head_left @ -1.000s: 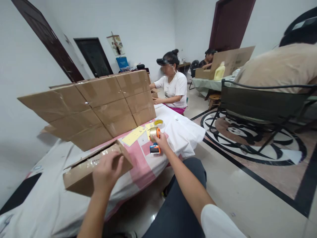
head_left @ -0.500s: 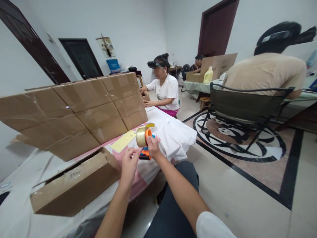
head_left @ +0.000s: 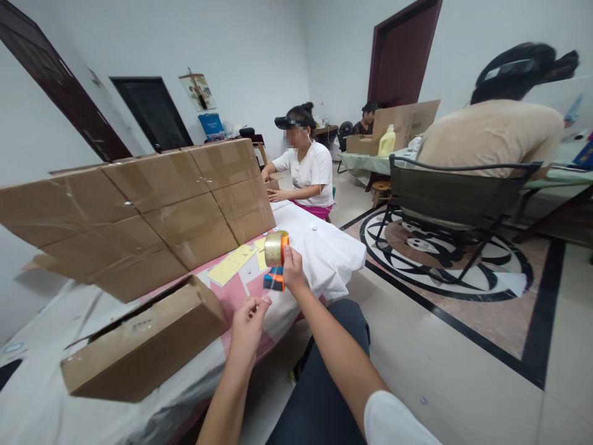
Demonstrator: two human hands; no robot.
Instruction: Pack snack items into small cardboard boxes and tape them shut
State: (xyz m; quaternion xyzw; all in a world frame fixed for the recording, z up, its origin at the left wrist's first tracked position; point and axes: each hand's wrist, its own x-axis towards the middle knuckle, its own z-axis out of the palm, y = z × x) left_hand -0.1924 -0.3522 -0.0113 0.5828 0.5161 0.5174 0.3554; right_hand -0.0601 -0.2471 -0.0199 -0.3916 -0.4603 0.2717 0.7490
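Note:
My right hand [head_left: 293,269] is wrapped round an orange and blue tape dispenser [head_left: 274,280], which carries a large roll of clear tape [head_left: 273,250]. Below and to its left, my left hand [head_left: 249,316] is closed in a pinch on the loose end of the tape. A thin see-through strip runs from the dispenser down to those fingertips. Left of my left hand, a long brown cardboard box [head_left: 139,352] lies on the table, a dark gap along its upper edge. Behind the dispenser lie yellow card pieces [head_left: 231,264].
A tall panel of taped cardboard boxes [head_left: 180,213] stands along the table's far side. White cloth [head_left: 333,247] covers the table's right end. Across it sits a person in a white shirt [head_left: 308,170]. Another person sits in a dark folding chair [head_left: 458,198] at right.
My left hand has moved down and slightly right, away from the dispenser, drawing the tape strip longer. My right hand has shifted a little right and turned the dispenser.

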